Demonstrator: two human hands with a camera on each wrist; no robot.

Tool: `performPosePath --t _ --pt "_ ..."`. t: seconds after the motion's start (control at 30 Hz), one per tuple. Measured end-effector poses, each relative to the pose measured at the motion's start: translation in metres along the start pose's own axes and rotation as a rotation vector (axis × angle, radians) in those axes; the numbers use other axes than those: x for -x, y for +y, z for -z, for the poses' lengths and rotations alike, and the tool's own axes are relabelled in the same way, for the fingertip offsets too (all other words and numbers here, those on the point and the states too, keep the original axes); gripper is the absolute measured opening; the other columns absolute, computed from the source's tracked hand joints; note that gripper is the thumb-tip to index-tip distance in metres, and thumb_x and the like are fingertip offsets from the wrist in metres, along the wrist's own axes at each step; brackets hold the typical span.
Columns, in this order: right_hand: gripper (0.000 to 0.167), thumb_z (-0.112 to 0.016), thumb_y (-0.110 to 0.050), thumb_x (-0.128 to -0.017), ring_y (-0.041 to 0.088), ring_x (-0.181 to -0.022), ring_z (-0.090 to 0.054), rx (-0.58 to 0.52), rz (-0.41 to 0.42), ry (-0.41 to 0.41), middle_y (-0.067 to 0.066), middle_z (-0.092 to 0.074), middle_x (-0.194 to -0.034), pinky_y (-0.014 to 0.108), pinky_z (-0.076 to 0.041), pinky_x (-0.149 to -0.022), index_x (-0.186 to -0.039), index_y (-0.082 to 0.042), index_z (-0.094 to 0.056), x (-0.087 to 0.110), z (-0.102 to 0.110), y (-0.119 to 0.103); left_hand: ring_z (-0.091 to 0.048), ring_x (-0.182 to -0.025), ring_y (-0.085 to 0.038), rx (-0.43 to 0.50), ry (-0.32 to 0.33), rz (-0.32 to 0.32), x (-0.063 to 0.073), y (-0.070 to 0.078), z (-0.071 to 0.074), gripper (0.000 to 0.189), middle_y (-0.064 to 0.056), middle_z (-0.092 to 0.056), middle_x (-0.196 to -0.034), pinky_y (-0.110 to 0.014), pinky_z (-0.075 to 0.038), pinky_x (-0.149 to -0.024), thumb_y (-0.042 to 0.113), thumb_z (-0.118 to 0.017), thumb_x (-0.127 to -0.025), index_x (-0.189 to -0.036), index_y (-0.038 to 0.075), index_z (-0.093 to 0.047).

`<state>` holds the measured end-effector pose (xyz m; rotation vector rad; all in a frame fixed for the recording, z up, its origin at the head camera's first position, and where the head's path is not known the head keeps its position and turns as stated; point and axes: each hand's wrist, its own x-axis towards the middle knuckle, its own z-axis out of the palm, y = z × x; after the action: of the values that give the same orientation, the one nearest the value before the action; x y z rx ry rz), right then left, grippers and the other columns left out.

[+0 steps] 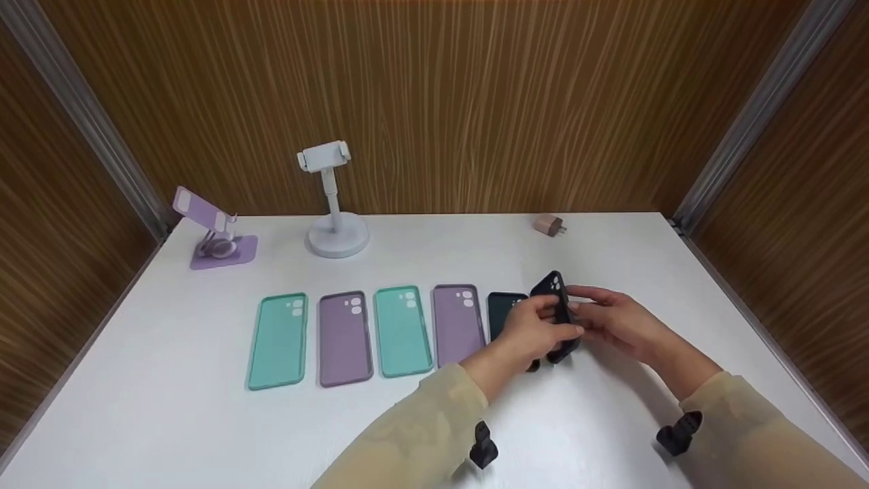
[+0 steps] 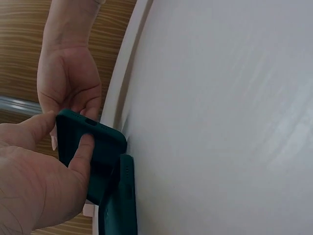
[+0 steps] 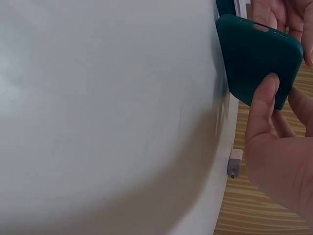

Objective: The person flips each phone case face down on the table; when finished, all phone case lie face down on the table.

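Holds a dark green phone case point(image 3: 257, 54) steeply tilted, one long edge down, directly between the left hand point(image 1: 529, 331) and the right hand point(image 1: 624, 324), above the right part of a white tabletop point(image 1: 434, 435). Grips from both sides: by the left hand on the hollow inner face and upper edge, one digit pressed inside near the port cutout; by the right hand on the smooth outer back, one digit flat against the surface and others curled round the edge. Turns the open side toward the left hand and the back toward the right, camera holes at the far end. Cannot tell whether the lower edge touches the tabletop. Stands just beside a second dark phone case point(image 1: 504, 310), flat and partly hidden by the left hand in the head view. Continues leftward from there in a row of flat cases, hollow sides up: a purple case point(image 1: 458, 322), a mint case point(image 1: 403, 333), another purple case point(image 1: 345, 339) and, at the far left, another mint case point(image 1: 277, 343). Includes, toward the back, a pink charger plug point(image 1: 546, 225) beyond the hands, a white phone holder point(image 1: 337, 234) and a purple phone stand point(image 1: 234, 252).
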<state>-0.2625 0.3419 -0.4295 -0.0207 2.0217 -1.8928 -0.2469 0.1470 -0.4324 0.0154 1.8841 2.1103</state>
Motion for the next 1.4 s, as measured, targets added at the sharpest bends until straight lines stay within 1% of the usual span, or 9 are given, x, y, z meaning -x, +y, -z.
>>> performPosePath --t 0.17,0.37,0.53,0.77,0.87,1.0,1.17,1.27,1.4 --pt "0.063 -0.065 -0.014 -0.107 0.022 -0.114 -0.071 -0.015 0.003 -0.021 0.012 -0.066 -0.136 0.032 -0.058 -0.095 -0.161 0.004 -0.037 -0.003 -0.003 -0.001 -0.073 -0.107 -0.023 0.038 0.006 0.015 0.0 0.001 0.002 0.057 -0.011 -0.075 -0.116 -0.04 -0.063 -0.084 -0.011 -0.084 -0.082 -0.134 0.003 -0.068" --pt "0.064 -0.064 -0.016 -0.108 0.019 -0.105 -0.073 -0.039 -0.014 -0.031 0.01 -0.072 -0.126 0.031 -0.059 -0.093 -0.162 0.004 -0.035 -0.006 -0.004 0.001 -0.073 -0.102 -0.021 0.07 0.007 0.036 0.002 0.003 0.003 0.054 -0.009 -0.074 -0.113 -0.042 -0.063 -0.085 -0.015 -0.08 -0.083 -0.133 0.003 -0.069" --pt "0.064 -0.063 -0.021 -0.109 0.022 -0.109 -0.074 -0.048 -0.031 -0.043 0.011 -0.073 -0.125 0.033 -0.059 -0.095 -0.161 0.005 -0.036 -0.006 -0.006 0.005 -0.071 -0.097 -0.021 0.073 0.027 0.041 0.006 0.006 0.003 0.052 -0.007 -0.073 -0.108 -0.043 -0.062 -0.084 -0.016 -0.076 -0.081 -0.13 0.004 -0.07" --pt "0.066 -0.062 -0.019 -0.109 0.025 -0.114 -0.073 -0.049 -0.028 -0.073 0.014 -0.072 -0.129 0.037 -0.057 -0.099 -0.161 0.009 -0.031 -0.007 -0.008 0.008 -0.071 -0.101 -0.023 0.125 0.037 0.027 0.009 0.009 0.006 0.057 -0.009 -0.073 -0.115 -0.044 -0.062 -0.085 -0.018 -0.071 -0.082 -0.134 0.004 -0.067" --pt "0.067 -0.062 -0.021 -0.11 0.023 -0.114 -0.072 0.001 -0.028 -0.051 0.011 -0.071 -0.129 0.035 -0.057 -0.098 -0.162 0.008 -0.032 -0.007 -0.007 0.007 -0.07 -0.104 -0.025 0.166 0.031 0.022 0.009 0.01 0.007 0.057 -0.011 -0.072 -0.12 -0.046 -0.062 -0.087 -0.018 -0.071 -0.082 -0.135 0.005 -0.066" --pt "0.07 -0.063 -0.029 -0.109 0.019 -0.111 -0.072 0.077 -0.047 0.001 0.007 -0.074 -0.122 0.031 -0.057 -0.093 -0.163 0.004 -0.033 -0.006 -0.004 0.006 -0.071 -0.105 -0.028 0.201 0.004 0.012 0.008 0.01 0.008 0.057 -0.011 -0.073 -0.12 -0.046 -0.062 -0.086 -0.017 -0.07 -0.085 -0.137 0.006 -0.065" --pt "0.073 -0.065 -0.032 -0.108 0.02 -0.108 -0.073 0.095 -0.039 0.031 0.008 -0.076 -0.12 0.032 -0.057 -0.091 -0.164 0.001 -0.032 -0.004 0.002 0.006 -0.073 -0.106 -0.027 0.229 -0.033 0.001 0.007 0.008 0.01 0.066 -0.011 -0.074 -0.122 -0.048 -0.061 -0.089 -0.019 -0.069 -0.086 -0.146 0.008 -0.059" --pt "0.074 -0.067 -0.031 -0.107 0.02 -0.109 -0.074 0.111 -0.02 0.06 0.011 -0.075 -0.123 0.031 -0.058 -0.093 -0.164 0.001 -0.032 -0.002 0.006 0.006 -0.073 -0.108 -0.027 0.207 -0.044 -0.017 0.005 0.006 0.012 0.069 -0.013 -0.072 -0.124 -0.047 -0.062 -0.089 -0.018 -0.07 -0.087 -0.149 0.009 -0.057" --pt "0.073 -0.068 -0.029 -0.107 0.018 -0.109 -0.072 0.174 -0.019 0.117 0.016 -0.069 -0.131 0.028 -0.057 -0.093 -0.164 0.0 -0.033 0.0 0.009 0.006 -0.072 -0.107 -0.024 0.118 -0.038 -0.048 -0.001 0.001 0.014 0.066 -0.01 -0.072 -0.121 -0.041 -0.062 -0.086 -0.014 -0.073 -0.088 -0.149 0.006 -0.058"
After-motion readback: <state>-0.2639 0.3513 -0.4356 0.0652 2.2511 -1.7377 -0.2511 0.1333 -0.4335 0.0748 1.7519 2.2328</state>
